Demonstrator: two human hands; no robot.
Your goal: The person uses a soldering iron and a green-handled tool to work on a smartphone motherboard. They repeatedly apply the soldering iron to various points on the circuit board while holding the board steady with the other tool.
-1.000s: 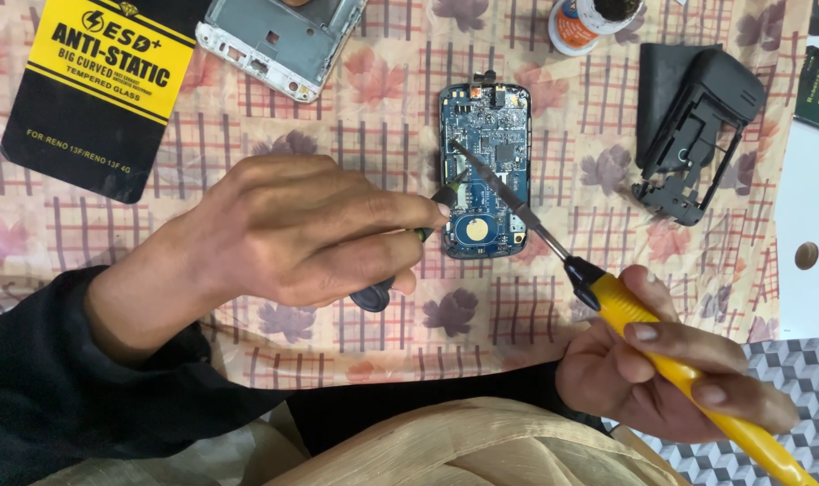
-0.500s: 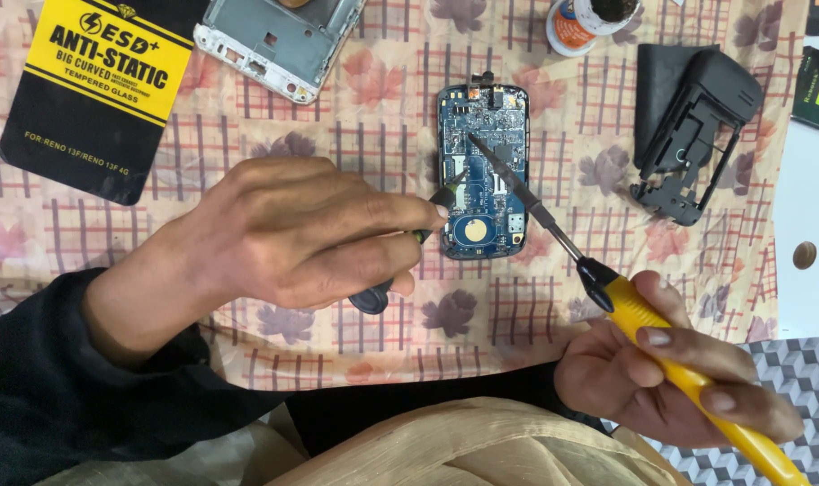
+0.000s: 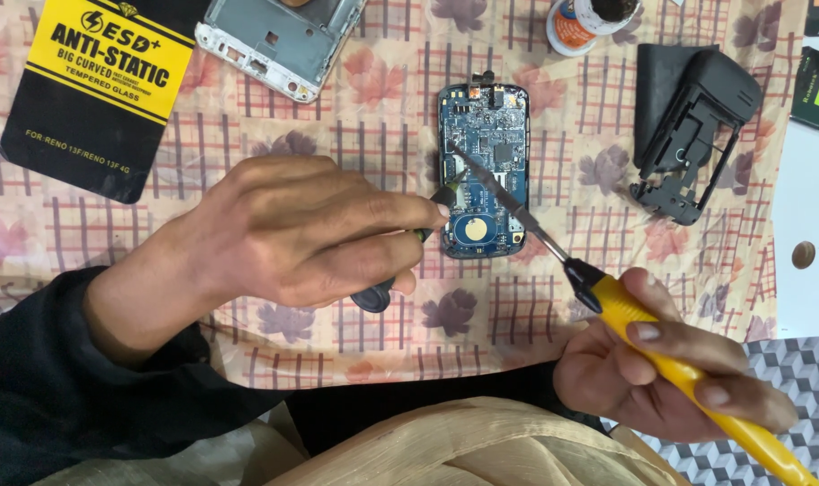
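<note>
A single head-worn camera looks steeply down from close above the desk (image 3: 247,117), facing away from the wearer; the wearer's lap fills the lower edge, both forearms entering from below.

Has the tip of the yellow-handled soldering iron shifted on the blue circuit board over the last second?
Yes. The soldering iron tip has slid from the gold disc at the near end of the circuit board toward its upper left edge; the board itself has stayed put on the cloth.

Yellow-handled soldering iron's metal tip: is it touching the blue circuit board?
Cannot tell. In the head view the yellow-handled soldering iron has its tip lying over the blue circuit board, but contact or gap isn't visible from above.
</note>
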